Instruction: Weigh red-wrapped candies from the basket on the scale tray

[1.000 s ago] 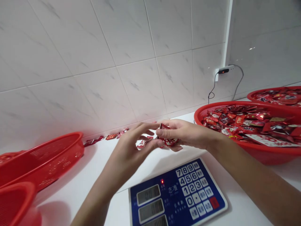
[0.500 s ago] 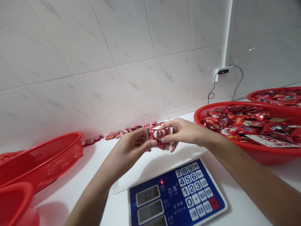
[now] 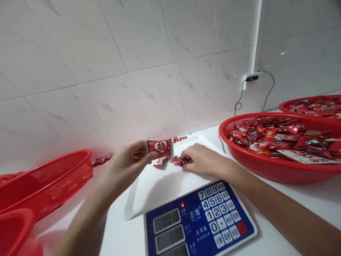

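My left hand (image 3: 125,165) holds a red and white wrapped candy (image 3: 160,147) by its left end, above the white weighing tray (image 3: 141,199) of a scale. My right hand (image 3: 204,160) rests on the tray, its fingertips closed on a small red candy wrapper (image 3: 179,160). Another red candy (image 3: 161,162) lies on the tray between the two hands. The scale's blue panel (image 3: 199,224) with keypad and displays is in front of me.
A large red basket (image 3: 269,167) full of red wrapped candies stands at the right, with a second one (image 3: 301,105) behind it. Red baskets (image 3: 50,181) without visible contents sit at the left. Loose candies (image 3: 101,160) lie along the tiled wall. A cable hangs from a wall socket (image 3: 252,76).
The hands have parted. My left hand kept the red and white candy and moved left. My right hand dropped to the tray onto a small wrapper.
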{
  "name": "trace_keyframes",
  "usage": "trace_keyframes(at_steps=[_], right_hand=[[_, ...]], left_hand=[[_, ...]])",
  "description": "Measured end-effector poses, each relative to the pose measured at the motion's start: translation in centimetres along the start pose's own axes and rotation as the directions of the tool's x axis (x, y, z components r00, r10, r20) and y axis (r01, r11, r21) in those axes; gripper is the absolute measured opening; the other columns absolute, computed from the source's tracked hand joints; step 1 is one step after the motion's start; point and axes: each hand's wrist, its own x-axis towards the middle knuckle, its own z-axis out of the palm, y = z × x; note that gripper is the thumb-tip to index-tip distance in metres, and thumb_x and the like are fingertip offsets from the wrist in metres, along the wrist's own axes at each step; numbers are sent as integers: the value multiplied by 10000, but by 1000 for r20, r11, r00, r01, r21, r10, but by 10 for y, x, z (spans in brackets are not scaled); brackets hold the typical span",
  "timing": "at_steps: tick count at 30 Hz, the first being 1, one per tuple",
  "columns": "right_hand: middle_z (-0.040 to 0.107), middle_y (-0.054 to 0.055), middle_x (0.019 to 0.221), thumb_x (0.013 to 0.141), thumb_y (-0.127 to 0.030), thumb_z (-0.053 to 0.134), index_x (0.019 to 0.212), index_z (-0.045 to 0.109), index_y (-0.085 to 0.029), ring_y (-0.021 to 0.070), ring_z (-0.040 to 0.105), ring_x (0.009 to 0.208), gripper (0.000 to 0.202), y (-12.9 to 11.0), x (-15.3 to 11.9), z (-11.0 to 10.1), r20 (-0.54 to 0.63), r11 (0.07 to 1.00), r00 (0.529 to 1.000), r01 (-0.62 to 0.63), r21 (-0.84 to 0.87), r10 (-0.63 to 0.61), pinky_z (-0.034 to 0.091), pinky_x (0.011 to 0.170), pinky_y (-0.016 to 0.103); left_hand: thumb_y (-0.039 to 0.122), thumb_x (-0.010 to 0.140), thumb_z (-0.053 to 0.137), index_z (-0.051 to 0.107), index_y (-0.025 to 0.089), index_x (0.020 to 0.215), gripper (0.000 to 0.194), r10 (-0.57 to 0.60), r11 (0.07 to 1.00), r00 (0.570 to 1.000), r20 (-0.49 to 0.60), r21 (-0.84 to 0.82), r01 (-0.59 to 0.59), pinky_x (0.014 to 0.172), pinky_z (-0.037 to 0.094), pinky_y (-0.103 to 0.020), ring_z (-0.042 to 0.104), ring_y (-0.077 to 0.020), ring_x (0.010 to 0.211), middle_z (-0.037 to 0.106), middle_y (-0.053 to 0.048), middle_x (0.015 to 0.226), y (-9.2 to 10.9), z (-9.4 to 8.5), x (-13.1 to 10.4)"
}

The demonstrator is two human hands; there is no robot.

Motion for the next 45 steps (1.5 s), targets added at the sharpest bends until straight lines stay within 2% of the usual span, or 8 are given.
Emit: trace_keyframes(at_steps=[3,5,11,24,31,37,41,45], right_hand=[[689,109,748,897,-214,523,738,721,-138,180,593,682,265,1,1,-4,-97,1000,995,-11,-23,9,391,636,318],[689,102,752,894,-192,513,766,717,-133,169,598,688,249,7,3,-10,-134,992,990,-32,126,49,411,634,301],[699,87,822,877,-162,572,932,733,-102,120,599,638,181,18,9,-14,-31,846,995,-62,529,92,508,624,259],[738,75,885,869,-134,527,926,753,-144,163,629,772,234,12,5,-12,-48,946,999,-9,323,26,476,720,287],[710,141,1178,912,-183,566,1189,699,-143,246,644,1055,310,7,0,-22,-222,961,955,-143,237,196,476,916,375],[711,122,1165,920,-202,579,1207,694,-137,222,654,1003,315,3,-8,-38,-228,951,952,-137,278,204,509,800,319],[719,124,1123,914,-198,575,1217,692,-129,203,661,928,333,4,-7,-38,-238,950,949,-135,281,206,507,743,298],[728,126,1070,903,-204,601,1205,702,-130,196,666,873,328,5,-7,-39,-241,946,947,-136,294,212,505,737,298]], left_hand=[[461,831,610,655,195,879,275,-34,999,996,87,-19,35,735,555,-354,709,-258,864,748,-82,912,-1,2,1],[480,826,593,657,190,912,310,-40,999,997,65,-10,41,741,547,-370,704,-269,880,749,-99,957,-2,1,1],[558,781,581,646,186,919,401,-86,994,996,-12,61,86,735,526,-406,689,-293,862,743,-126,977,-7,-7,2],[460,804,573,594,205,717,271,-6,990,1000,26,139,3,550,451,-297,620,-211,659,664,-44,689,-5,-5,2],[458,824,600,594,199,983,303,-78,996,997,-27,41,79,657,521,-357,701,-251,779,740,-65,842,-6,1,2],[354,882,527,540,202,913,156,-40,995,995,93,-84,48,701,513,-360,689,-224,784,699,-43,806,-14,25,6],[336,894,542,563,200,901,138,23,995,971,238,-99,1,666,511,-333,652,-190,726,667,-26,773,-21,26,7],[348,895,545,582,199,894,154,28,998,969,244,-62,-13,643,526,-337,640,-186,682,660,-27,740,-23,25,7]])
